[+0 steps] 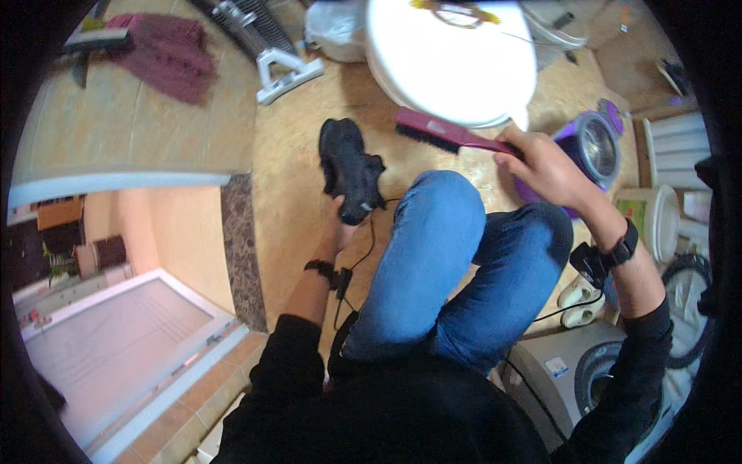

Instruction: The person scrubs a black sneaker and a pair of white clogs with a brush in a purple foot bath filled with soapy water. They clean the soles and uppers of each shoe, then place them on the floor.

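My left hand [346, 232] grips a black shoe [351, 168] by one end, holding it over the tiled floor to the left of my knees. Dark straps or flaps stick out from the shoe's sides, and most of my fingers are hidden beneath it. In my right hand [539, 162] is the handle of a maroon brush [437, 129] with dark bristles. The bristles face down and towards me, apart from the shoe. Both wrists wear dark bands with small devices and cables.
Ahead stands a large white round-topped container [452, 64]. On the right are a purple bucket with a metal basket [597, 145], a white tub [655, 223], pale shoes [577, 301] and a grey front-loading washing machine [550, 354]. A maroon cloth [165, 55] lies at upper left.
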{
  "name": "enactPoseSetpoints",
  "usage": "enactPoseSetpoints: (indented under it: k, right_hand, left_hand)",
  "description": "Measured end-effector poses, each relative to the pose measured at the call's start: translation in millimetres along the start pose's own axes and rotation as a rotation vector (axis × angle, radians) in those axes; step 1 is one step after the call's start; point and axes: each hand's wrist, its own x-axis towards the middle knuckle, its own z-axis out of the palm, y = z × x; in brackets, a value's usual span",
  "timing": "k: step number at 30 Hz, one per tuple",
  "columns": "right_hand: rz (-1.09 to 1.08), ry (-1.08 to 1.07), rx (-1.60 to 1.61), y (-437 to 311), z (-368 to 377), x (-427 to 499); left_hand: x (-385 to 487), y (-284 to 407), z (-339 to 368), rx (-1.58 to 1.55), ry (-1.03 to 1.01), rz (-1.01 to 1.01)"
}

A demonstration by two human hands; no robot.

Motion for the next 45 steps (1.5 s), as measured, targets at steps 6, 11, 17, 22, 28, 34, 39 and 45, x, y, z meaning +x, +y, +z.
enactPoseSetpoints:
  k: [6,11,17,22,28,34,39,45]
  right_hand:
    - [-0.012,-0.366,-0.071,4,87,125]
    - [0.033,-0.538,-0.008,37,117,169]
    - [0.109,-0.574,0.013,60,140,174]
    - [0.078,-0.241,-0.092,95,176,173]
    - [0.13,-0.287,-0.164,117,182,173]
    - [0.027,-0.32,-0.342,136,165,158]
    - [-0.069,-0.413,-0.36,167,142,135]
    - [0.177,-0.453,-0.3,186,89,45]
  left_hand:
    - [25,-16,1,-0.026,0.008,-0.189]
    - [74,-15,0,-0.111,-0.148,-0.27]
    - [101,-25,1,0.433,0.526,-0.203]
    - [86,2,-6,1.396,0.636,0.54]
    - [140,30,10,1.949,0.401,0.088]
    - [180,25,-8,1.879,0.376,0.087]
    - [176,72,-51,1.626,0.426,0.203]
    - [142,111,2,2.119,0.189,0.183]
